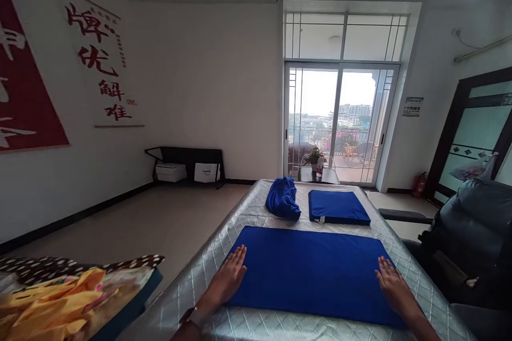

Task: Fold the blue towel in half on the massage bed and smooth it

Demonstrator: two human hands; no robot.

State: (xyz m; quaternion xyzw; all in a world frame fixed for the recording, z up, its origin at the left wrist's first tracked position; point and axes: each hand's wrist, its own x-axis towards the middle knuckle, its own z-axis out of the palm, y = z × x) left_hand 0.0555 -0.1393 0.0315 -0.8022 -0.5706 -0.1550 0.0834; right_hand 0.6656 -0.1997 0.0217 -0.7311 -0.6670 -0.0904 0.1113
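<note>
A flat blue cloth (pixel 308 272) is spread across the near part of a covered table. My left hand (pixel 230 272) lies flat on its left edge, fingers stretched out and pointing away from me. On the opposite edge rests my right hand (pixel 392 279), also flat with fingers extended. Beyond the spread cloth sits a neatly folded blue square (pixel 339 205) with a small white tag at its near side. To the left of that square is a crumpled blue bundle of cloth (pixel 283 198). Neither hand grips anything.
A silvery quilted cover (pixel 188 282) drapes the table. Yellow fabric (pixel 60 303) lies at lower left. A dark chair (pixel 476 224) stands at right. Past the table's far end are a water bottle (pixel 320 165), a potted plant (pixel 314 156) and a sliding glass door (pixel 312 117).
</note>
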